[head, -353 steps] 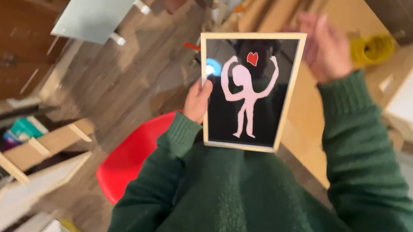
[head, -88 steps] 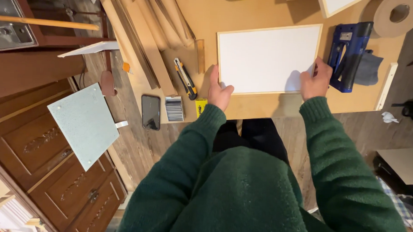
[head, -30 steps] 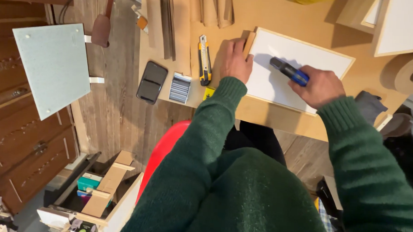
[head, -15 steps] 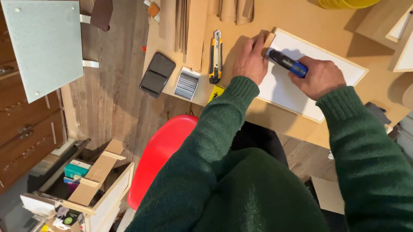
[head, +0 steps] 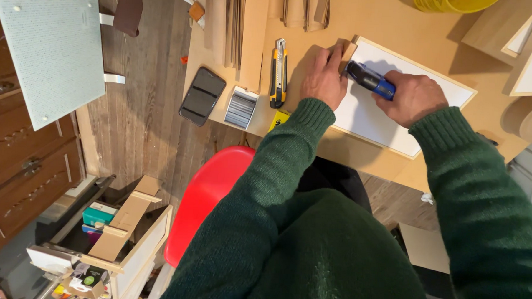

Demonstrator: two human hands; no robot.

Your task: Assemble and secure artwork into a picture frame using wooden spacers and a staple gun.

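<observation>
A wood-framed picture [head: 396, 127] lies face down on the workbench, its white backing up. My left hand [head: 324, 78] presses flat on the frame's left corner. My right hand [head: 412, 98] grips a blue and black staple gun [head: 370, 81], with its nose set against the frame's edge right beside my left fingers. Both arms wear green knitted sleeves.
A yellow and black utility knife [head: 278, 73], a block of staples [head: 241, 107] and a dark phone [head: 202, 96] lie left of my hands on the wooden bench [head: 400, 24]. A tape roll [head: 529, 120] sits at right. Below is a red chair [head: 208, 194]; a perforated panel [head: 51, 53] stands left.
The framed picture went from held up in front of me to face down on the bench. My right hand picked up the staple gun and brought it to the frame's left corner.
</observation>
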